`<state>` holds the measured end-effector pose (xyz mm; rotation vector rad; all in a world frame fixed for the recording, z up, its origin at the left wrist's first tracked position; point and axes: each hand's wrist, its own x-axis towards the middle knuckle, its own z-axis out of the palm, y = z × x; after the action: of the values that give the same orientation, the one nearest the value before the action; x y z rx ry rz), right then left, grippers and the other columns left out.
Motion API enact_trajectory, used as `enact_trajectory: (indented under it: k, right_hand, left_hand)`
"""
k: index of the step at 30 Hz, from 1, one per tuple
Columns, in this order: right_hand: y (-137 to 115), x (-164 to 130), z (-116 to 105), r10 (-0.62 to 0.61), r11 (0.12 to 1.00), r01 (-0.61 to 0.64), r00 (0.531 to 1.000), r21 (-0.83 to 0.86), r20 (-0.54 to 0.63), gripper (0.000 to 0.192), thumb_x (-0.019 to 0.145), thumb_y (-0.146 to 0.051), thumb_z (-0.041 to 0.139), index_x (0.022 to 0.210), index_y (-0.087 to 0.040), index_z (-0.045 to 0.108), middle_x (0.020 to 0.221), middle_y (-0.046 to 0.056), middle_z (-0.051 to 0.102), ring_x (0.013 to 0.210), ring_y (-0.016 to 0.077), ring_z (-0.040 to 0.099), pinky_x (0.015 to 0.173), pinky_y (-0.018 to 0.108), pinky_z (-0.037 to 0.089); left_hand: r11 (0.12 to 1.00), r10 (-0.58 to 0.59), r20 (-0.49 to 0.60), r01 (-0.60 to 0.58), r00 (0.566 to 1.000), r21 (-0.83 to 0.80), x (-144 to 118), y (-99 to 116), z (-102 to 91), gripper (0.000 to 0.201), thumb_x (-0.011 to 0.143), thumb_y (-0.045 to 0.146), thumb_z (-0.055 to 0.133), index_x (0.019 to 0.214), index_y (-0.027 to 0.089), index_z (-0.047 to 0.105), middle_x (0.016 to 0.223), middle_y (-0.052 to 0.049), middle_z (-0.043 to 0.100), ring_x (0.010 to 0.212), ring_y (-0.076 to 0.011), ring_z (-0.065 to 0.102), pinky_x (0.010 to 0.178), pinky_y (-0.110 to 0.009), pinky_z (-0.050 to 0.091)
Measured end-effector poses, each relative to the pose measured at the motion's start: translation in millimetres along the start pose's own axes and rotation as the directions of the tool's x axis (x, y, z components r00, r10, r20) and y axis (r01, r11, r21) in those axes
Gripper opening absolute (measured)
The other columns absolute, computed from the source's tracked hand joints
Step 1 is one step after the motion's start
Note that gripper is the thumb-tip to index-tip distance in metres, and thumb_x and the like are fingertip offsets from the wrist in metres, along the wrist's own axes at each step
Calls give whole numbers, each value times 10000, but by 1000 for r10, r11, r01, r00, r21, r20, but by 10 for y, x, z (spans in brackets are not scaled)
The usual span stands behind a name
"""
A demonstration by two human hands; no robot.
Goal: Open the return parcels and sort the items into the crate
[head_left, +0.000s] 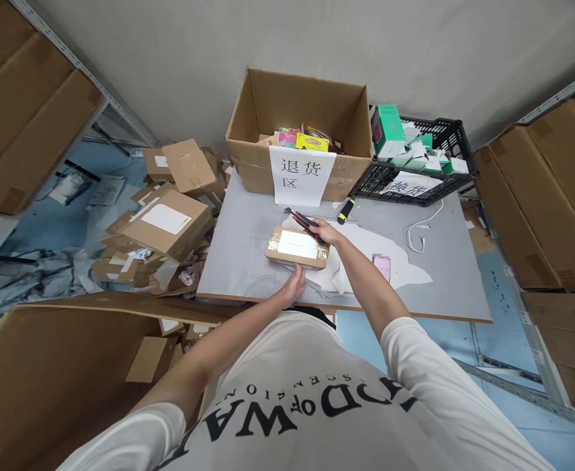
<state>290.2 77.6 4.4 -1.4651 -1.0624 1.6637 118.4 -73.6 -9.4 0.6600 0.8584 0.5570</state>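
Matt cardboard parcel (297,246) with glossy tape; smooth table (248,229).

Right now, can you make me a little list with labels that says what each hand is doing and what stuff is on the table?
left hand: left hand rests at the near edge of the small parcel
right hand: right hand holds a red and black cutter at the parcel's far side
parcel: flat brown box with a white label, lying on the grey table
behind it: big open carton with a paper sign, black crate of green and white boxes
also on table: yellow-handled tool, white cable, white wrapping sheet
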Motion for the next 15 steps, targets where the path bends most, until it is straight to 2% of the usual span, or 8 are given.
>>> enact_trajectory:
  k: [3, 6, 8, 10, 12, 13, 15]
  right_hand:
    - [20, 2, 26, -25, 999, 25, 1000, 29, -11, 164, 725, -234, 690, 851, -162, 613, 767, 21, 703, 701, 169, 618, 720, 320, 498]
    - [-4, -81, -29, -144, 990, 144, 987, -3, -64, 221, 709, -279, 702, 880, -162, 625, 819, 26, 694, 795, 181, 611, 805, 339, 477]
    - [-2, -235, -132, -270, 963, 268, 949, -34, -161, 268, 715, -330, 694, 920, -174, 620, 896, 32, 686, 878, 191, 599, 855, 347, 460]
    - [62, -488, -268, -357, 932, 361, 891, -39, -279, 317, 731, -390, 673, 966, -193, 593, 962, 41, 672, 908, 192, 600, 851, 342, 465]
    - [207, -819, -390, -357, 926, 377, 849, -25, -390, 351, 755, -451, 637, 990, -204, 552, 981, 49, 658, 813, 169, 621, 756, 316, 491]
    - [308, -997, -429, -315, 942, 334, 846, -32, -431, 361, 762, -477, 622, 980, -204, 534, 955, 46, 654, 706, 144, 614, 667, 292, 493]
    - [541, -1337, -446, -208, 975, 218, 855, -36, -474, 389, 764, -521, 597, 964, -201, 506, 885, 29, 644, 505, 90, 527, 479, 244, 430]
  left_hand:
    - [992, -40, -36, 44, 999, 117, -8, 24, -53, 871, 812, 772, 191, 1483, 300, -104, 1581, -43, -21, 1446, -215, 2, 1143, -488, 144]
    - [934, -45, -63, 64, 997, 352, -61, 135, -151, 972, 740, 762, 451, 1498, 245, 128, 1564, -86, 146, 1434, -295, 130, 1138, -487, 186]
    - [839, 15, -44, 11, 999, 544, -94, 291, -240, 947, 682, 708, 591, 1436, 189, 344, 1484, -134, 350, 1383, -349, 273, 1134, -478, 211]
    - [700, 127, -22, -74, 992, 710, -90, 508, -334, 836, 680, 677, 617, 1349, 193, 483, 1386, -140, 484, 1329, -383, 355, 1130, -491, 217]
    - [514, 280, -11, -141, 960, 846, -24, 747, -414, 900, 651, 651, 663, 1388, 191, 428, 1438, -137, 417, 1374, -399, 254, 1153, -510, 118]
    - [409, 339, 50, -195, 939, 892, 32, 858, -445, 996, 611, 636, 703, 1426, 175, 362, 1496, -141, 318, 1405, -398, 162, 1160, -508, 54]
    - [231, 368, 166, -263, 915, 937, 180, 1035, -483, 1178, 512, 616, 773, 1465, 153, 261, 1556, -156, 130, 1422, -408, -16, 1139, -537, -57]
